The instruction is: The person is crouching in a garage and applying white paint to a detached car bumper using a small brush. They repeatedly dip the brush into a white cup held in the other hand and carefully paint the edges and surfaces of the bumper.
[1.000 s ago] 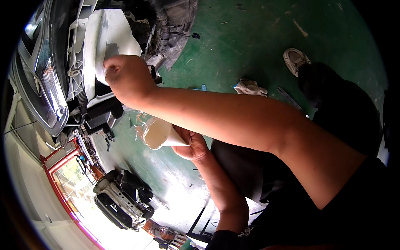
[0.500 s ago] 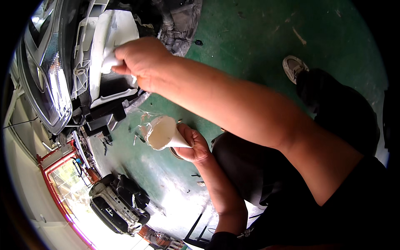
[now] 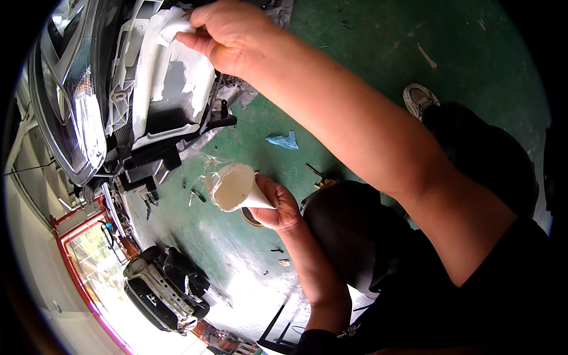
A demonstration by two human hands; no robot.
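My left hand [image 3: 278, 204] is wrapped round a white cup [image 3: 255, 198], tilted with its mouth toward the car. Thin, stringy strands hang off the cup's rim. Up at the car front, my right hand [image 3: 231, 35] pinches a soft white wad [image 3: 176, 26], perhaps cloth or fibre. The wad touches the upper end of a panel [image 3: 171, 80] beside the headlight. Wet-looking white coating covers much of this panel, leaving a grey patch in its middle. My fingers hide part of the wad.
Left of the panel is a large headlight [image 3: 77, 112], with black plastic brackets [image 3: 148, 168] below. A blue scrap [image 3: 284, 141] and a round tin [image 3: 251, 219] lie on the green floor [image 3: 349, 59]. A removed car part [image 3: 165, 290] stands lower left.
My right hand has moved up along the panel with the white wad, uncovering more white coating and the grey patch. The blue scrap has come into view. My left hand stays nearly still.
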